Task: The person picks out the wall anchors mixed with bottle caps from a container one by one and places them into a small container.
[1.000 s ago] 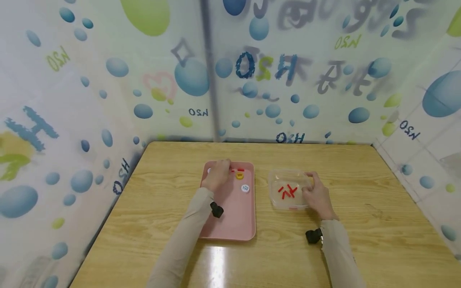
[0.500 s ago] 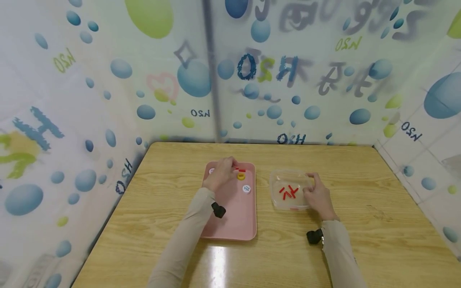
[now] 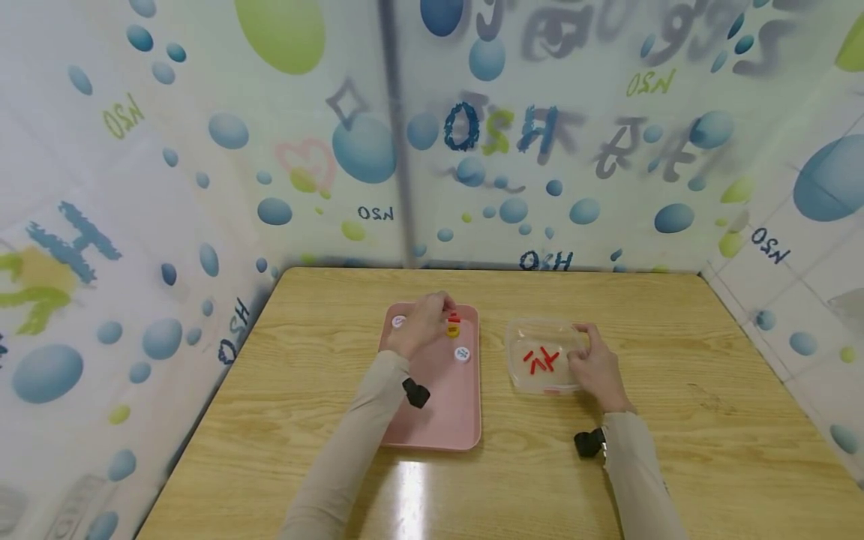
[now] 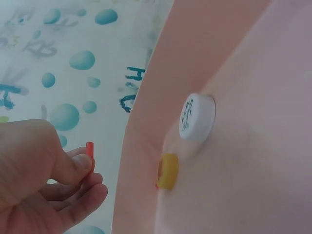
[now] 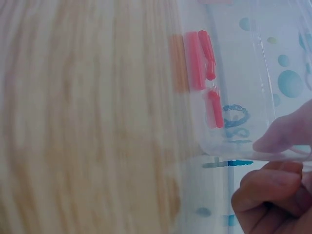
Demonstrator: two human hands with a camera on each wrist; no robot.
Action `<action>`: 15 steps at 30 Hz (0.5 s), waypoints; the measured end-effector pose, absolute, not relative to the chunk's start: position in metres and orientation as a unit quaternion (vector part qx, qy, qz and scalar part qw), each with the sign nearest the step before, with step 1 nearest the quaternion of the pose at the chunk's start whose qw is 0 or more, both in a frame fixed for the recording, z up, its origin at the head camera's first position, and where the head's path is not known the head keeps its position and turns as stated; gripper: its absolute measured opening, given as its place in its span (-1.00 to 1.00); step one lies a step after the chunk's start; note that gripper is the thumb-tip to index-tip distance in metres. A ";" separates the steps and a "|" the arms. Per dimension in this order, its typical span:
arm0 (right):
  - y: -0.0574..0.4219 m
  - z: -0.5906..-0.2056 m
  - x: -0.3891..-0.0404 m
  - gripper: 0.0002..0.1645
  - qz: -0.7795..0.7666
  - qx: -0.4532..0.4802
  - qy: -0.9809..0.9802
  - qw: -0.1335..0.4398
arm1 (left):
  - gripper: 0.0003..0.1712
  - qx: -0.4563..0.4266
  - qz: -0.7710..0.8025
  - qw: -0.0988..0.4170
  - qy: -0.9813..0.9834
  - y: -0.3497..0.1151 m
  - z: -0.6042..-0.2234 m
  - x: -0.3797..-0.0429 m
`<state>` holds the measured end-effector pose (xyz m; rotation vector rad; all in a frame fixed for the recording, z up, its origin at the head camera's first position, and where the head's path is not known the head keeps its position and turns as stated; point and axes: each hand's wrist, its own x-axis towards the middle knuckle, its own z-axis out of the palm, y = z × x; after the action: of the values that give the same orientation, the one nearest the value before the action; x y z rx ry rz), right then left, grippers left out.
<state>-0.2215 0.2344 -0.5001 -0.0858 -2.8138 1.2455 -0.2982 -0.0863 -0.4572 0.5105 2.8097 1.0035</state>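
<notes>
My left hand (image 3: 424, 322) is over the far end of a pink tray (image 3: 432, 405), where thumb and fingers pinch a short red stick (image 4: 89, 150). Close by its fingertips, a red piece (image 3: 454, 320) shows at the tray's far end beside a yellow bottle cap (image 3: 453, 331). White printed caps lie in the tray too, one (image 3: 462, 354) to the right and one (image 3: 399, 321) in the far left corner. My right hand (image 3: 597, 371) grips the right wall of a clear plastic box (image 3: 511, 364), thumb inside. Several red sticks (image 3: 550, 361) lie on the box's bottom.
Tray and box stand side by side on a wooden table (image 3: 729, 465), a strip of wood between them. Patterned wall panels (image 3: 580, 240) close in the table at the back and sides. Each wrist carries a small black camera.
My left hand has moved right along the tray's far end and has come up with a red stick. More of the far-left white cap shows. The right hand stays on the box.
</notes>
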 end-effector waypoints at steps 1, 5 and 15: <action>0.234 -0.500 -0.222 -0.34 0.404 -0.028 -0.914 0.032 | -0.67 0.172 0.333 0.059 0.925 -0.085 -0.457 -0.298; 0.234 -0.500 -0.222 -0.34 0.405 -0.030 -0.913 0.031 | -0.62 0.179 0.359 0.073 0.913 -0.079 -0.454 -0.295; 0.234 -0.500 -0.222 -0.35 0.407 -0.032 -0.912 0.032 | -0.73 0.207 0.356 0.069 0.909 -0.066 -0.450 -0.292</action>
<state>-0.2223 0.2341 -0.4997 -0.0983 -2.8091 1.2538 -0.2917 -0.0657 -0.4496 0.6226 2.7369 1.0705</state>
